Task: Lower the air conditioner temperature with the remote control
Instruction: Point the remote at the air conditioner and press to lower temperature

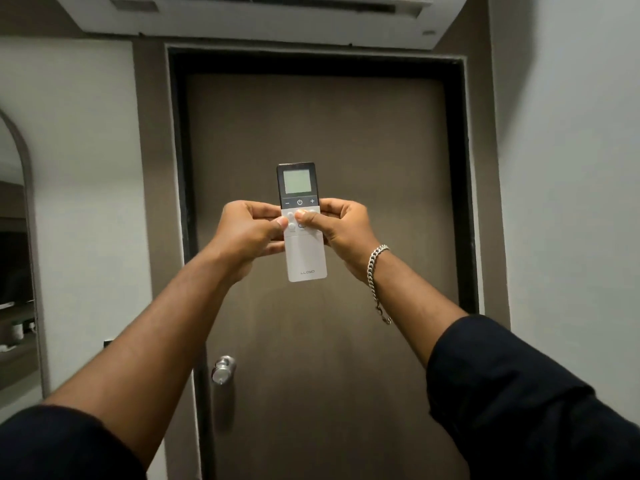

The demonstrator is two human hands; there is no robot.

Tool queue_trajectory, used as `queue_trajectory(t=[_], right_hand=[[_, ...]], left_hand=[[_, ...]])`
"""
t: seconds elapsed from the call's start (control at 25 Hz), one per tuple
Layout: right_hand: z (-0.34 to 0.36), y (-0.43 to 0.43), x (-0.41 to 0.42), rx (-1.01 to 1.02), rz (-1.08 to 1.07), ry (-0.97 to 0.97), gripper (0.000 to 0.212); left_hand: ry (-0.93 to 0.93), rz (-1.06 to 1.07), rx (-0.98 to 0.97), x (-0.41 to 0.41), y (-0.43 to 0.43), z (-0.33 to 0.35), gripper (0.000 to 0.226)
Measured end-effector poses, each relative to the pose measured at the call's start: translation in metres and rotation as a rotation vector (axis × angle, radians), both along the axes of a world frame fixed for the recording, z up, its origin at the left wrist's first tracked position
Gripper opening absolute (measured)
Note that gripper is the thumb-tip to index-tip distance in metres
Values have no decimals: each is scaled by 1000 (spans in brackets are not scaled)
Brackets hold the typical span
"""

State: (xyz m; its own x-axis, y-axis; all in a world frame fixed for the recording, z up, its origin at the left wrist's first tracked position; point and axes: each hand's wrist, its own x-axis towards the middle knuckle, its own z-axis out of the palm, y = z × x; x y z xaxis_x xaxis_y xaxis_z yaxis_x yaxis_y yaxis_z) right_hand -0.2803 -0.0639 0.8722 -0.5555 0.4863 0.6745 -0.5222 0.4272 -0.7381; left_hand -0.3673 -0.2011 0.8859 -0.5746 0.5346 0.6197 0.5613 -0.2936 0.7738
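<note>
White remote control (304, 237) upright, AC (256, 15) overhead.

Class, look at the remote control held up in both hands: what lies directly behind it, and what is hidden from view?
Behind the remote control stands a closed brown door. The left hand and right hand grip it; their fingers wrapped behind and the remote's back are hidden.

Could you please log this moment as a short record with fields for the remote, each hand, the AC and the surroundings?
remote: upright, raised in front of the door, screen lit but unreadable
left hand: grips the remote's left edge, thumb on the white button area
right hand: grips the right edge, thumb on the white buttons below the power key
minus key: uncovered, no thumb on it
AC: mounted above the door
bracelet: on right wrist
</note>
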Motion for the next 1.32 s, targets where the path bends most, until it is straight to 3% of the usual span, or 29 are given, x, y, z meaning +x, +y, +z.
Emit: queue_trajectory(t=[0.44, 0.64, 1.32], right_hand=[[7, 7, 11, 23, 3, -9, 51], [7, 8, 12, 9, 6, -8, 54], [15, 4, 22, 11, 33, 7, 51]], left_hand=[[8, -4, 2, 5, 7, 8, 17], [5, -23, 31, 9, 8, 9, 2], [22, -48, 52, 18, 1, 13, 8]])
